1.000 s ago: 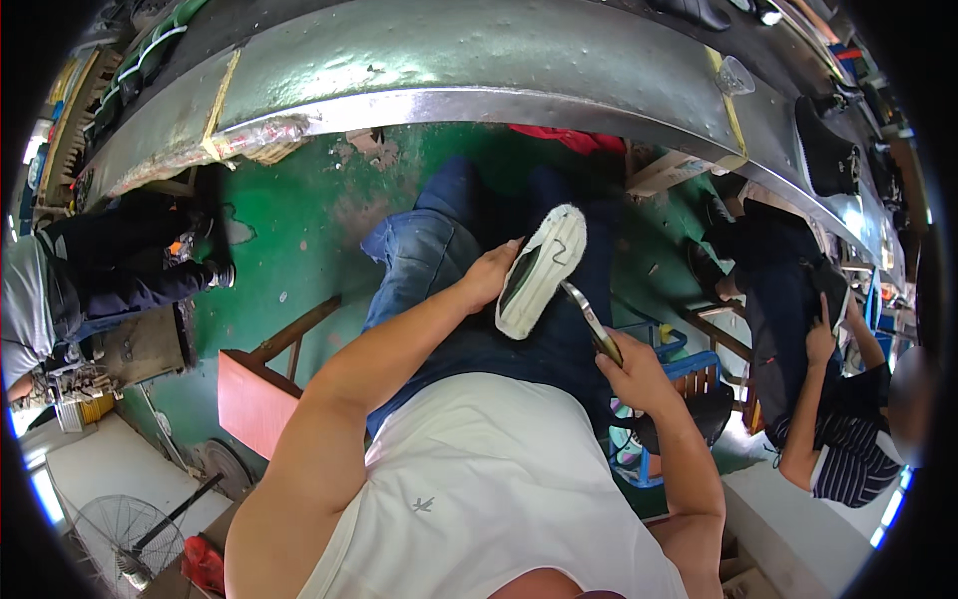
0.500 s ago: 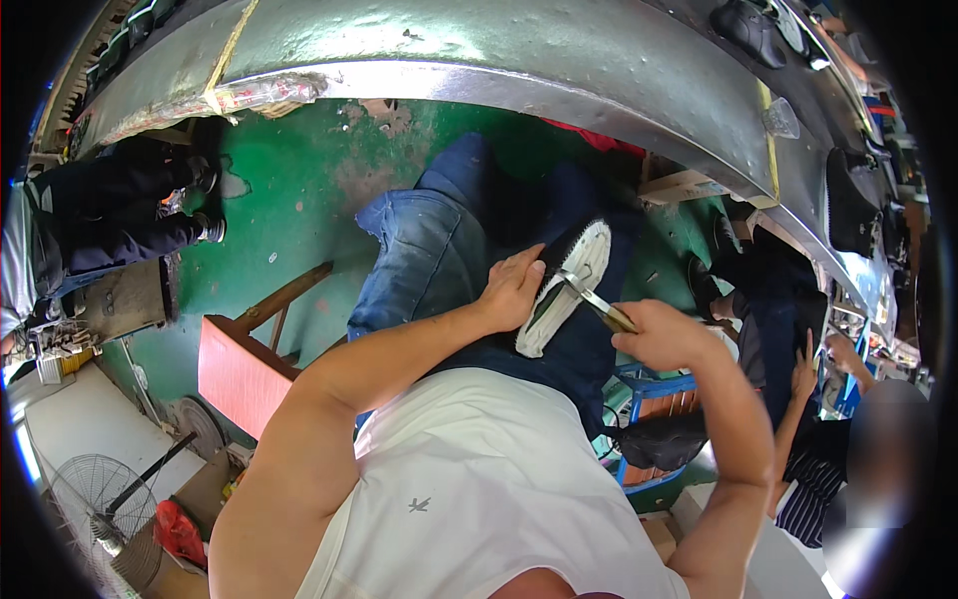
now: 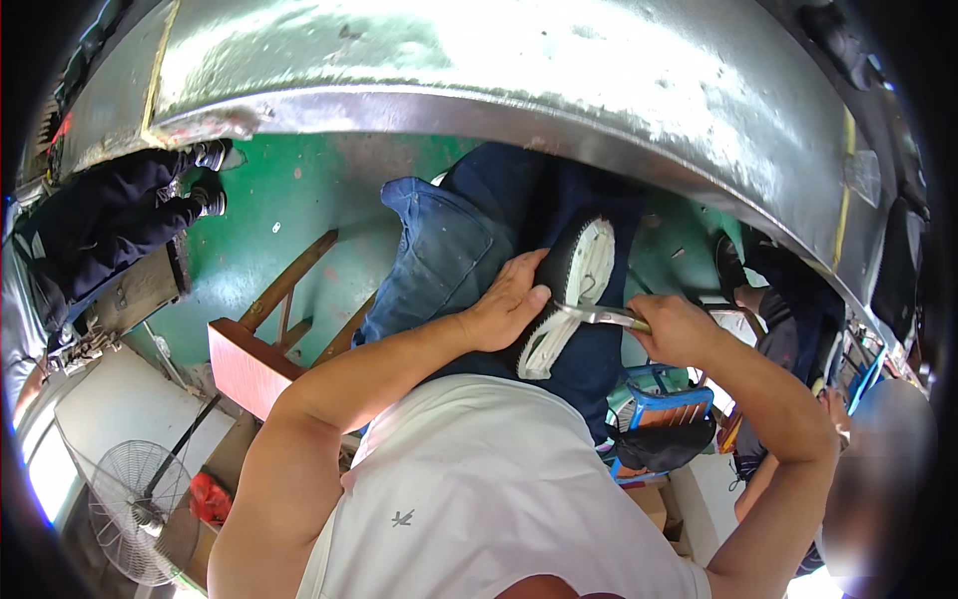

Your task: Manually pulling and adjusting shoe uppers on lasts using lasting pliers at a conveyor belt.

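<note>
A black shoe upper [image 3: 599, 262] with a white underside lies bottom up across my lap, its toe pointing away. My left hand [image 3: 507, 304] holds it from the left side, fingers together along the edge and thumb near the rim. Inside my closed right hand [image 3: 679, 329] is the handle of a metal pincer-like hand tool [image 3: 607, 316]. The tool's head touches the left edge of the underside, close to my left thumb. Its exact jaw shape is too small to make out.
A metal-topped bench [image 3: 449, 100] curves across the far side. On the left stand a reddish wooden stool [image 3: 249, 364] and a wire fan [image 3: 140, 509]. To my right are a blue-framed chair [image 3: 664, 399] with a black bag [image 3: 664, 444] and a co-worker. Another person's legs show at far left.
The tool has swung from a slant to nearly level, its head now on the shoe's left edge. My right hand has moved slightly right. My left hand and the shoe sit slightly lower.
</note>
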A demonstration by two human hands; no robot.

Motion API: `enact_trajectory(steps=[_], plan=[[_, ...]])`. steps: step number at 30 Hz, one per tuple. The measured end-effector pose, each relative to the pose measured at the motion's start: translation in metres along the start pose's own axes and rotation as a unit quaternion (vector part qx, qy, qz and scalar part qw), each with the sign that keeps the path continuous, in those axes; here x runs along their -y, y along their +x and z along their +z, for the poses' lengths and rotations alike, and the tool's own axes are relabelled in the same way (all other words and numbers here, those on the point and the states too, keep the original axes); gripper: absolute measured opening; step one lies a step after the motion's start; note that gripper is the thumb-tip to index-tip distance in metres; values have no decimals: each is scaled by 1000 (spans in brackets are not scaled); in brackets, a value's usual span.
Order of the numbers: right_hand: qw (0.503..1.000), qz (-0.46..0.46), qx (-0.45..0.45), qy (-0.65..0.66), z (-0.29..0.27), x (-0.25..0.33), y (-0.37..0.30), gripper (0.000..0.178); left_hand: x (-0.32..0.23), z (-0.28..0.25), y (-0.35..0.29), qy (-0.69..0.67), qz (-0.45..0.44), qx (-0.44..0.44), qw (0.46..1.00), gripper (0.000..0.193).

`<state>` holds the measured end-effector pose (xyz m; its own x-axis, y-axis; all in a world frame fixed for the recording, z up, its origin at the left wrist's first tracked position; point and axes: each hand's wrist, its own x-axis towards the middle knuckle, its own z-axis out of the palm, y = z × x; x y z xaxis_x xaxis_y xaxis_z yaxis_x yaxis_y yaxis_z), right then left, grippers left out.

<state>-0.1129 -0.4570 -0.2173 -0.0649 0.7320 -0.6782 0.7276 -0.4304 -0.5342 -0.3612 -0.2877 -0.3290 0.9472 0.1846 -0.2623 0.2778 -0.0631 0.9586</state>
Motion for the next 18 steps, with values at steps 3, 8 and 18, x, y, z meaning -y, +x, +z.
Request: enact_trajectory(steps=[3,8,18], plan=[[992,-100,-64,35,23,-40,16,30,-11,-11,8,-20,6,58,998,89],[960,-213,-180,10,41,-63,38,32,-14,-17,13,-59,-95,67,991,110],[952,-39,-117,279,64,-13,-7,41,-14,-8,26,-7,-73,-37,997,106]])
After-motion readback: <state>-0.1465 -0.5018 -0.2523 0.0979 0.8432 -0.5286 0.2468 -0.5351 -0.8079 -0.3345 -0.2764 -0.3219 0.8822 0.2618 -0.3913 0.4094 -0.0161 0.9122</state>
